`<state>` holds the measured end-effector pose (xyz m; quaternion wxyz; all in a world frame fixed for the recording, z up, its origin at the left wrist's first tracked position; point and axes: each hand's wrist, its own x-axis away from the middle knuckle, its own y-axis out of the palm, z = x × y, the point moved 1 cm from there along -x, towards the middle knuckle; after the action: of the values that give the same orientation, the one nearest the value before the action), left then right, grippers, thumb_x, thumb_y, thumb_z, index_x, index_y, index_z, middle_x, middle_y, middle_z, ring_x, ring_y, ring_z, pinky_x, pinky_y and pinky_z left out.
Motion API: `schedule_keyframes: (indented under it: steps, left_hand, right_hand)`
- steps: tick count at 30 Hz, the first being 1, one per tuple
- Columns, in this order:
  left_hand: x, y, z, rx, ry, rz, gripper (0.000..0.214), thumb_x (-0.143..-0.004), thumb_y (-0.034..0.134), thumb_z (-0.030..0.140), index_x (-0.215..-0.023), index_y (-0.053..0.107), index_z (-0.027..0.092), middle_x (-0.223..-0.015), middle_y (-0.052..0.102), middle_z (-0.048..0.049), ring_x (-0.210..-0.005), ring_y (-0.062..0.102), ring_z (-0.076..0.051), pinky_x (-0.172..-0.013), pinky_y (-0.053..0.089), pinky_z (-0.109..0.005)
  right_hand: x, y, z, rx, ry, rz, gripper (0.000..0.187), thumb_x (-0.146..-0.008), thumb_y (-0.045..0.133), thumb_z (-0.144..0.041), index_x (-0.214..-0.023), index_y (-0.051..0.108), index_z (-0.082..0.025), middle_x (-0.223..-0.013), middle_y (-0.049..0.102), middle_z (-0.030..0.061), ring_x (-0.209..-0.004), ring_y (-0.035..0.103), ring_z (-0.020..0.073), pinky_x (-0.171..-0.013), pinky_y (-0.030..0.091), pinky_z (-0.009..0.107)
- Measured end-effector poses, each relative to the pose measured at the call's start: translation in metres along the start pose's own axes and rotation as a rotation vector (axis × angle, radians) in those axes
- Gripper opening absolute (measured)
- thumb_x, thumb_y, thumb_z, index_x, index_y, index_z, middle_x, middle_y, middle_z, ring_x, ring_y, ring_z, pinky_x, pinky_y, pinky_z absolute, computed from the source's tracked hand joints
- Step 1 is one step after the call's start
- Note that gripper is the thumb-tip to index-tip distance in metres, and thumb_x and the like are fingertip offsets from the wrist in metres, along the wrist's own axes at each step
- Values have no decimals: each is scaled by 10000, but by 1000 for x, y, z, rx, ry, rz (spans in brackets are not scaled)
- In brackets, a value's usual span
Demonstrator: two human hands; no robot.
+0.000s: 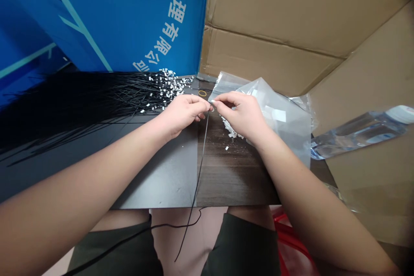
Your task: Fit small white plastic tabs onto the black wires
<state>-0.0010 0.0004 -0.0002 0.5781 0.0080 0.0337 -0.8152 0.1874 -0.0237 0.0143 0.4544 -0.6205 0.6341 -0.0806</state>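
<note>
A thin black wire (202,168) hangs from my fingertips past the table's front edge, its lower end between my knees. My left hand (186,114) is closed in a pinch on its upper end. Fingertip to fingertip with it, my right hand (241,114) pinches what looks like a small white piece, mostly covered by the fingers. Under the right hand lies a heap of small white pieces (230,128), partly hidden. To the left lies a large bundle of black wires (97,95), many with white ends (170,86) near my left hand.
A clear plastic bag (291,138) lies beyond my right forearm, beside a water bottle (359,136). A yellow rubber band (202,93) rests behind the hands on the dark table (236,181). A blue panel (129,17) and cardboard (274,8) stand behind. A dark cable (129,237) crosses my lap.
</note>
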Motion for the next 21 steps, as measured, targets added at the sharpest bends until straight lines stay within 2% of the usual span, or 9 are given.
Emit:
schedule_keyframes:
  steps: [10,21]
  left_hand:
    - [1,-4,4,-306,150,-34,159,-788,649,274,-751,767,174,-768,712,-34,-695,585,-155,-692,441,-303]
    - [1,-3,4,-328,150,-30,166,-798,641,281,-760,763,174,-731,694,-29,-666,565,-153,-664,420,-297]
  right_hand:
    - [0,-2,-2,13,11,-40,179,-930,649,-258,-893,824,-247,-948,813,31,-879,693,214,-841,510,358]
    - [0,-2,-2,-4,8,-45,184,-939,648,-266,-912,829,-248,-983,820,32,-919,715,222,-855,518,364]
